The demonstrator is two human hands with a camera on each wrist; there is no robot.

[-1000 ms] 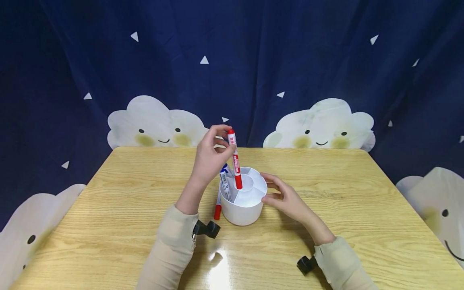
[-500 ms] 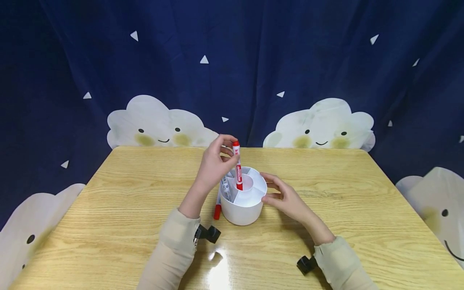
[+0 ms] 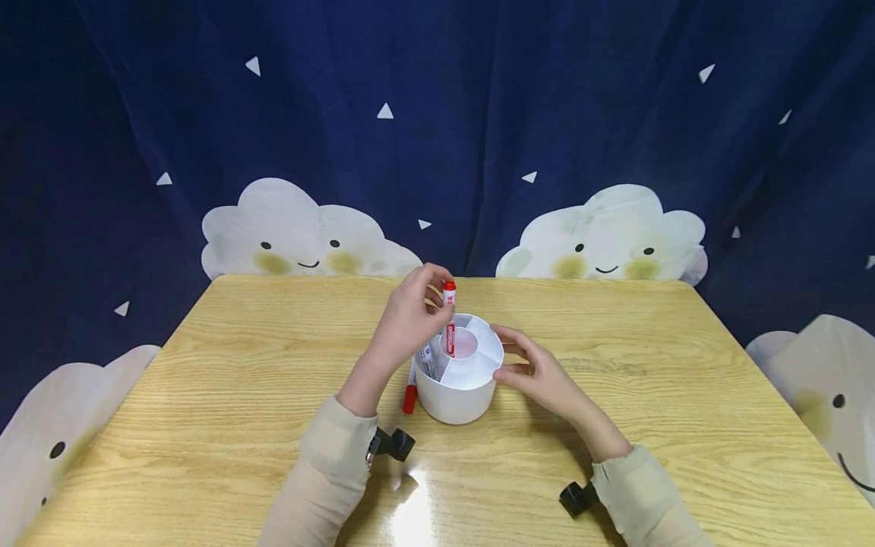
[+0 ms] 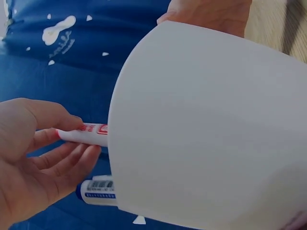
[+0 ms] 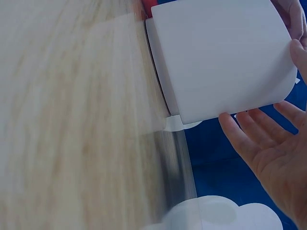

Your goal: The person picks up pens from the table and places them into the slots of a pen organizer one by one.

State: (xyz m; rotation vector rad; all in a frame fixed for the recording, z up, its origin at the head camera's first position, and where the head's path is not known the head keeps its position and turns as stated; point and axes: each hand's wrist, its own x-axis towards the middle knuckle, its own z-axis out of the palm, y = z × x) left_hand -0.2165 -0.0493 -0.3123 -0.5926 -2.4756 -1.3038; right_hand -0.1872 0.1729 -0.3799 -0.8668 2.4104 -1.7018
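Observation:
My left hand (image 3: 410,311) pinches a red whiteboard marker (image 3: 450,336) near its upper end, between thumb and fingers. The marker stands nearly upright, its lower end down inside the round middle compartment of a white divided pen organizer (image 3: 456,404). Leaning in a left compartment is a blue-capped marker (image 4: 100,190), partly covered by my left hand in the head view. Thumb and fingers of my right hand (image 3: 536,374) hold the organizer's right side, spread around its wall at the rim, as the right wrist view (image 5: 268,143) confirms.
Another red-capped marker (image 3: 409,398) lies on the wooden table (image 3: 273,365) against the organizer's left side. A dark blue curtain (image 3: 451,137) with cloud shapes hangs behind the table's far edge.
My left hand has moved down and slightly right, lowering the red marker into the organizer's middle compartment. The right hand and the organizer stay in place.

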